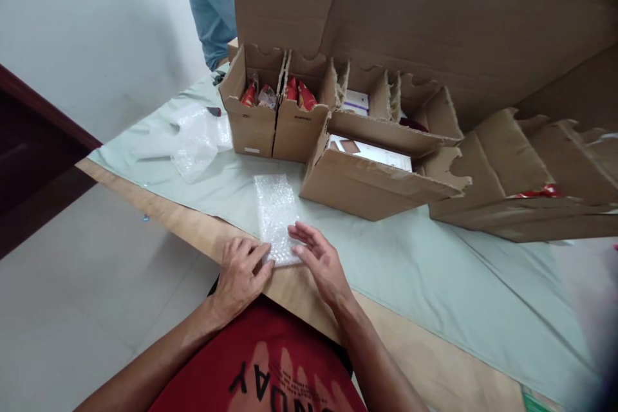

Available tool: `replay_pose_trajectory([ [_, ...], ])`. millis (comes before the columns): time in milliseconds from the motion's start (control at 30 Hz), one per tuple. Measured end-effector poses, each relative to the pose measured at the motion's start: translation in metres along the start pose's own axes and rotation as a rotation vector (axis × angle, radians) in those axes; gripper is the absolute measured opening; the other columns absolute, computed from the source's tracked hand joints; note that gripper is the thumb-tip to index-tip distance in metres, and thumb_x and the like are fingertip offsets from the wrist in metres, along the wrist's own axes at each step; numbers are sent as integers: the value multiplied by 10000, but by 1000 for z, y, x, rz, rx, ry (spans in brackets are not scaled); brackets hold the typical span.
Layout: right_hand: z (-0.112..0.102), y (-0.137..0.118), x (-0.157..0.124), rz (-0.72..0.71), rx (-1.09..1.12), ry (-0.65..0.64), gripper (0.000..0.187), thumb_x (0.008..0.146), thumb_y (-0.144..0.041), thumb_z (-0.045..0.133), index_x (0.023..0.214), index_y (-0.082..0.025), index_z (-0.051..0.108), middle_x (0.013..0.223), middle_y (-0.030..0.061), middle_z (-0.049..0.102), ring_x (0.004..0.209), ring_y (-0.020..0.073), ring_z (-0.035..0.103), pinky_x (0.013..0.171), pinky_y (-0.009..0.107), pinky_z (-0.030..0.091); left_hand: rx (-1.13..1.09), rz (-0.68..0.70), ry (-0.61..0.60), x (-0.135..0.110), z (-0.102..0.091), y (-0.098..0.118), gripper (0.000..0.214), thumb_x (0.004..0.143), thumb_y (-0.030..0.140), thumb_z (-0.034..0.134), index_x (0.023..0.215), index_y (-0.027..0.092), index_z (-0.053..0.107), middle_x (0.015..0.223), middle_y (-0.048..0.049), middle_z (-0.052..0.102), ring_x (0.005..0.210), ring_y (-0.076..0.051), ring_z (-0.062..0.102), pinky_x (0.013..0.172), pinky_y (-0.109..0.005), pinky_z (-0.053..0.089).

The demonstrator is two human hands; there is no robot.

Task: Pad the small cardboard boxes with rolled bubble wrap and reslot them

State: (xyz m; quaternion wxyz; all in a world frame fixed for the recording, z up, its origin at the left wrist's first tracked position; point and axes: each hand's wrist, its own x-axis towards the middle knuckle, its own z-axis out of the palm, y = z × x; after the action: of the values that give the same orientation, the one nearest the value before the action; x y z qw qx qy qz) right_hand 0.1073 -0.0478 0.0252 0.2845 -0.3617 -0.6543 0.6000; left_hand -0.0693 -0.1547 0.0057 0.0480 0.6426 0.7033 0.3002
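A folded rectangle of clear bubble wrap (277, 209) lies flat at the table's front edge, directly before me. My left hand (244, 273) rests at its lower left corner, fingers curled, with the corner between thumb and forefinger. At the right edge of the wrap, my right hand (321, 261) is open, palm turned inward, thumb and fingertips touching or just over the wrap. Whether anything is inside the wrap I cannot tell.
More loose bubble wrap (196, 148) lies to the left. Behind stand open cardboard bins (251, 129) with red packets and white boxes; a wider bin (367, 190) holds a flat white box. Further bins (521, 215) stand right. A person's blue-clad leg (210, 6) shows behind the table.
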Motion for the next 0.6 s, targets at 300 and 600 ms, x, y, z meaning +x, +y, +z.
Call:
replay_pose_trajectory([
  [300, -15, 10, -14, -450, -807, -95, 323, 965, -105, 489, 1130, -231, 737, 1140, 107, 776, 1141, 284, 688, 938, 485, 526, 13, 102, 50, -2, -15, 4, 332, 855, 341, 721, 1159, 209, 706, 1267, -160, 612, 1152, -341, 552, 994, -516, 434],
  [600, -15, -5, -27, -359, -806, 175, 251, 999, -299, 535, 1182, -236, 696, 1085, 101, 754, 978, 257, 690, 854, 419, 530, -146, -90, 1, 5, -6, -4, 276, 952, 275, 557, 1192, 198, 672, 775, -18, 672, 778, -206, 630, 817, -378, 495],
])
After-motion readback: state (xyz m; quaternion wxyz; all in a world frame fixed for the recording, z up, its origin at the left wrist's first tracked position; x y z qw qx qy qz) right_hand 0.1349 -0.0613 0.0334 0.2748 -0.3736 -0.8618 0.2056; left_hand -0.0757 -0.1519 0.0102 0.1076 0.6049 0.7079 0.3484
